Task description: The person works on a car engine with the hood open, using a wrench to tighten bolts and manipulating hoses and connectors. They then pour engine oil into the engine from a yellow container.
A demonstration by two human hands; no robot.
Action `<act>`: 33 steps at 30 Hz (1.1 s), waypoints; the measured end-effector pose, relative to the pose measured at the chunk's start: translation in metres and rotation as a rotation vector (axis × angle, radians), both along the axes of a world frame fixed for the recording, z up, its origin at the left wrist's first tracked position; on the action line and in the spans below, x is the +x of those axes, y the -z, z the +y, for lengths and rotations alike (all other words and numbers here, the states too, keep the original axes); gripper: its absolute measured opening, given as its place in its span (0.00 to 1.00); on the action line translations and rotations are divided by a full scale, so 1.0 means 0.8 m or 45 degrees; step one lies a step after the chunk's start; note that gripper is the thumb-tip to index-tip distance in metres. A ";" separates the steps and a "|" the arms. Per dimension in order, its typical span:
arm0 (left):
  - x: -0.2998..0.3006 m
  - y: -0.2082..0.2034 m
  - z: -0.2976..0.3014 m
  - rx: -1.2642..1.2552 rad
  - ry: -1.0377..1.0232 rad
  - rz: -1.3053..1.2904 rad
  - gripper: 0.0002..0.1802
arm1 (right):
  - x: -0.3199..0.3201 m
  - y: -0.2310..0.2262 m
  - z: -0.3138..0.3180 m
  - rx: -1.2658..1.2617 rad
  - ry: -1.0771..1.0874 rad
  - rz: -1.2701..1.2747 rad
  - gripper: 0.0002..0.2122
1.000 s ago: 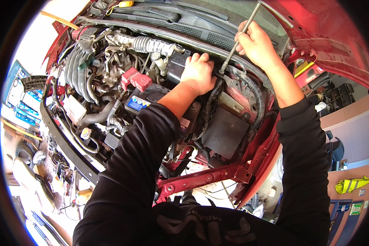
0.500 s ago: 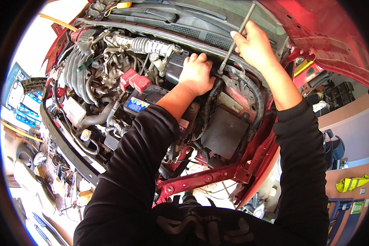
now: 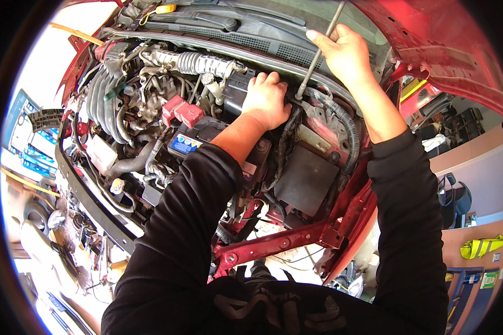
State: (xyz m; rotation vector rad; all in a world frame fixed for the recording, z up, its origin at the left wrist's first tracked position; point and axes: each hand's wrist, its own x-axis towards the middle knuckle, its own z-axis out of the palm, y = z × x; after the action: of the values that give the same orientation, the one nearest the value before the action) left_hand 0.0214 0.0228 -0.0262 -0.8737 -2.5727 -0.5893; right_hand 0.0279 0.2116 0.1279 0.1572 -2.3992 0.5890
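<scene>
In the engine bay, my left hand (image 3: 265,101) lies over the corner of a black plastic box (image 3: 236,88), its fingers bent around the edge and their tips hidden. Its thumb side is close to the lower end of a long metal bar (image 3: 313,66). This bar slants up and to the right from beside the wiring at the rear edge. High on it, my right hand (image 3: 349,58) is closed around the shaft, thumb sticking out to the left. What the bar's lower end fits onto cannot be made out.
Left of my left forearm are a battery (image 3: 187,142), red terminal covers (image 3: 181,111) and the ribbed intake manifold (image 3: 103,100). A black square cover (image 3: 306,180) sits near a corrugated wiring sleeve (image 3: 346,123). The raised red hood (image 3: 447,44) rises at upper right; a red crossbar (image 3: 279,243) runs in front.
The top of the bar and my right hand have shifted slightly left. My left hand stays in place on the black box.
</scene>
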 end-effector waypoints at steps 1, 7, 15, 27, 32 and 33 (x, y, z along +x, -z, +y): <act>0.000 0.000 0.000 -0.001 0.000 -0.001 0.33 | -0.004 0.004 0.002 0.037 0.027 0.058 0.11; 0.000 0.000 0.000 0.005 0.003 -0.005 0.34 | -0.003 -0.004 0.008 -0.424 -0.366 -0.072 0.13; 0.001 0.000 0.000 0.008 -0.003 -0.010 0.34 | 0.008 -0.028 0.019 -0.596 -0.462 -0.301 0.12; 0.000 0.000 0.000 -0.004 -0.001 -0.007 0.33 | 0.009 -0.026 0.008 -0.614 -0.472 -0.231 0.11; 0.002 0.000 0.001 0.002 -0.008 -0.006 0.33 | 0.008 -0.023 -0.004 -0.493 -0.271 -0.191 0.11; 0.002 0.000 0.001 0.018 -0.005 -0.001 0.30 | 0.006 -0.023 -0.007 -0.490 -0.258 -0.198 0.11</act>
State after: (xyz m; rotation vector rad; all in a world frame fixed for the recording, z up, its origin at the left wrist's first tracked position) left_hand 0.0233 0.0235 -0.0260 -0.8637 -2.5673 -0.6057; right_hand 0.0327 0.2063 0.1466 0.1938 -2.3793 1.1820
